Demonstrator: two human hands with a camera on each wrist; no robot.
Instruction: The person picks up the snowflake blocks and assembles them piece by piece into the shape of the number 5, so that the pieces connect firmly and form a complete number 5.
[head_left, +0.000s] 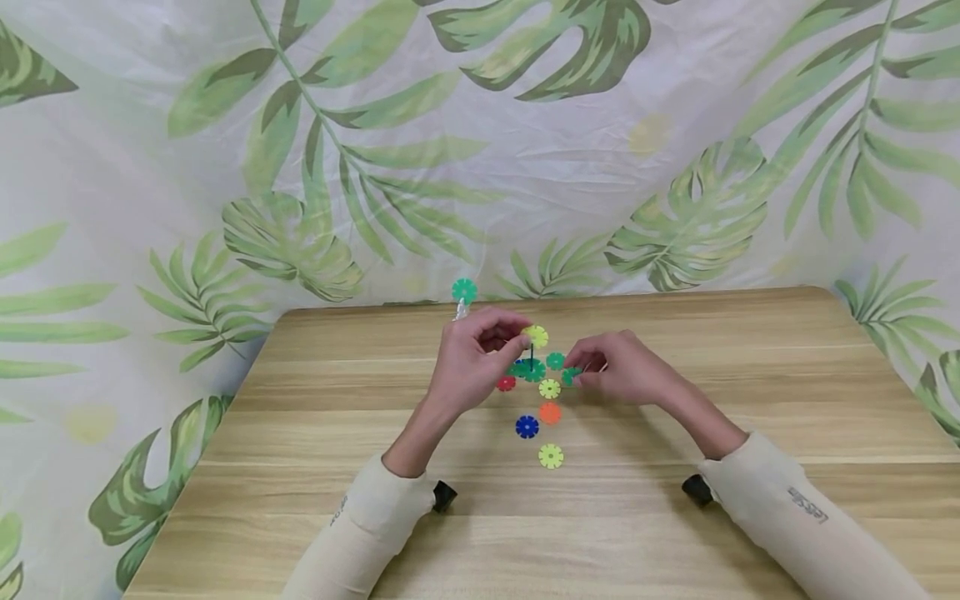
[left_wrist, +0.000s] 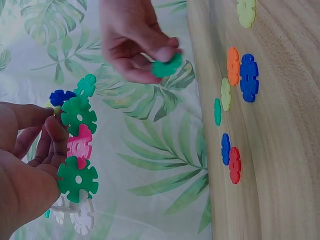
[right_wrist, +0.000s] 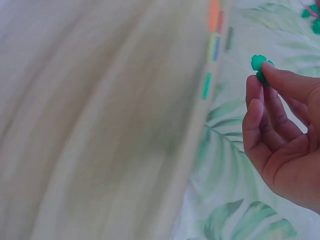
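My left hand (head_left: 474,354) is raised over the table, pinching a built-up piece of interlocking notched plastic discs. In the left wrist view this assembly shows green discs (left_wrist: 78,182), a pink disc (left_wrist: 79,146), white discs (left_wrist: 82,217) and a blue disc (left_wrist: 62,97). A yellow disc (head_left: 537,337) of it shows at my left fingertips in the head view. To the right, my right hand (head_left: 628,371) pinches a single green disc (right_wrist: 258,62) between thumb and fingertips, apart from the assembly.
Loose discs lie on the wooden table (head_left: 337,433) below and between the hands: yellow (head_left: 551,456), blue (head_left: 527,427), orange (head_left: 550,412), green (head_left: 555,361) and red (head_left: 506,383) among them. A leaf-patterned cloth (head_left: 525,167) hangs behind the table's far edge.
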